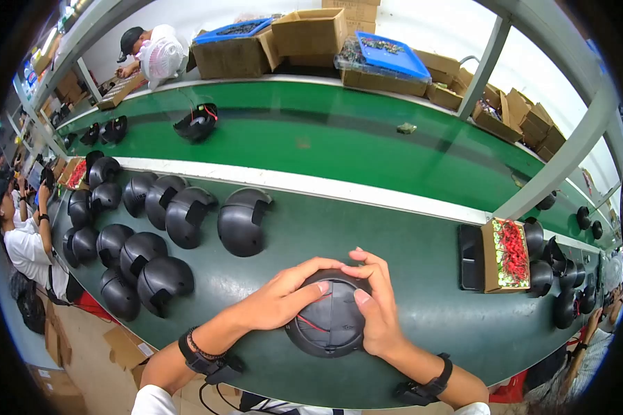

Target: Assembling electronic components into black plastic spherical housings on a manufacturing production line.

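Observation:
A round black plastic shell [338, 319] lies on the green worktable in front of me, its inner side with ribs facing up. A thin red wire shows inside it. My left hand [285, 296] curls over the shell's left and upper rim, thumb resting on the inner face. From the other side, my right hand [379, 310] grips the right rim, with its thumb on the inside edge. The fingertips of both hands almost meet at the far rim. Any small part beneath the fingers is hidden.
Several black dome shells [184, 218] stand at the left of the worktable [367, 238]. At right are a box of red wired parts [511, 256] and a dark tray [471, 257]. A green conveyor belt [311, 135] runs beyond a white rail. Co-workers sit at both sides.

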`<state>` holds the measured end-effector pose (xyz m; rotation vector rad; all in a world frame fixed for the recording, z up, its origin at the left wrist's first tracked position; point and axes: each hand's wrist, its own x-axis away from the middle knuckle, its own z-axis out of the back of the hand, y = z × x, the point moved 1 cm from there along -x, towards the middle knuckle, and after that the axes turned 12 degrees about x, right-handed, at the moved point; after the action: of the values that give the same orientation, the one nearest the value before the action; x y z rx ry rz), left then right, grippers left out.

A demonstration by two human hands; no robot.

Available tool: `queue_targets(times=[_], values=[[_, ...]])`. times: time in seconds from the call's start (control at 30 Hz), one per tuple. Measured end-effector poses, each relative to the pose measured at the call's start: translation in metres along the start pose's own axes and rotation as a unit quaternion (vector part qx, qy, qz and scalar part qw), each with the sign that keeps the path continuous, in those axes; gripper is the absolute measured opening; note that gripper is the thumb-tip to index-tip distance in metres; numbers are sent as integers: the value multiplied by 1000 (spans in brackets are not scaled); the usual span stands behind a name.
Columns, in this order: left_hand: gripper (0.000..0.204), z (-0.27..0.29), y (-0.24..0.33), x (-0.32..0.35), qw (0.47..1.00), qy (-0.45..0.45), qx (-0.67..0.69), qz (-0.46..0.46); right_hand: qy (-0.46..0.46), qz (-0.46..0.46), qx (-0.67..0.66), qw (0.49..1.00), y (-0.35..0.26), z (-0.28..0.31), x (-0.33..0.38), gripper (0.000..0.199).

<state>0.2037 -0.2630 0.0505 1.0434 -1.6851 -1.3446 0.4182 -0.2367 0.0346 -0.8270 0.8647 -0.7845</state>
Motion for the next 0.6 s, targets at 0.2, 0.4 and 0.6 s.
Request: queue_targets(times=[0.2, 0.4, 0.6], values=[[41, -5, -3, 0, 996, 73, -55, -8, 143, -27, -4, 989, 7, -7, 3, 36], [40, 10, 5, -87, 968, 243, 49, -38, 227, -114, -74, 964, 42, 11, -7, 43], [32, 231, -57, -275, 887, 407, -126, -179, 199, -25, 110, 973, 47, -22, -19, 46]])
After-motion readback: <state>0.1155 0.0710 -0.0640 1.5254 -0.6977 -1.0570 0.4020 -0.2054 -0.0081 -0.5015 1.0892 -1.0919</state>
